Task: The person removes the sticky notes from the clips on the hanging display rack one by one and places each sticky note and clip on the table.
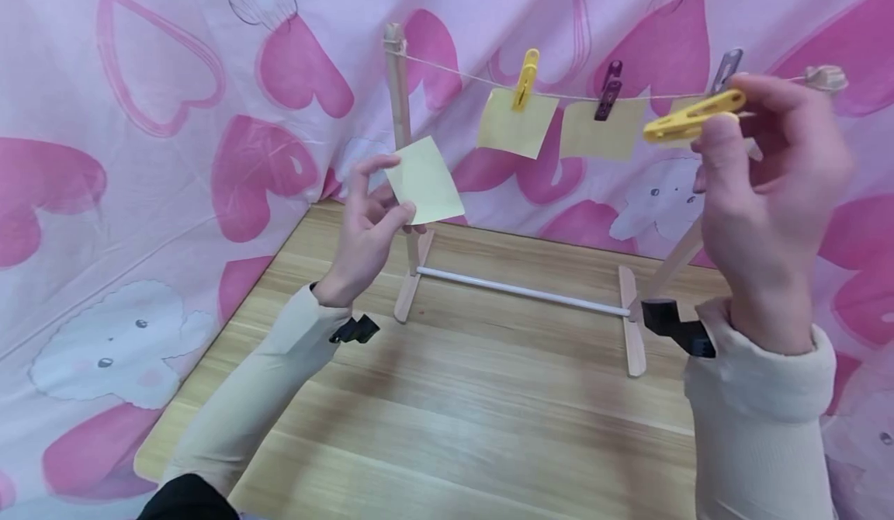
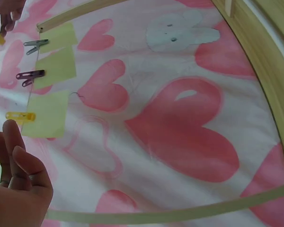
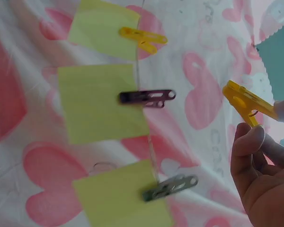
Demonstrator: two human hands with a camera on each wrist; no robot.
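The edge is wisely pinched by the left hand (image 1: 365, 233): a paper note (image 1: 431, 182), likely light, easily creased; a probably springy yellow clothespin (image 1: 684, 119) is handle-gripped by the right hand (image 1: 771, 194)!

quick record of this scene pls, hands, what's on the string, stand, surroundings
left hand: pinches an unclipped yellow note
right hand: holds a yellow clothespin, off the string
string order: left to right, head view
first pinned note: hung by another yellow clothespin
second pinned note: hung by a purple clothespin
third pinned note: hung by a grey clothespin
stand: wooden post, white rod low down
surface: wood-grain table
backdrop: pink heart-print cloth
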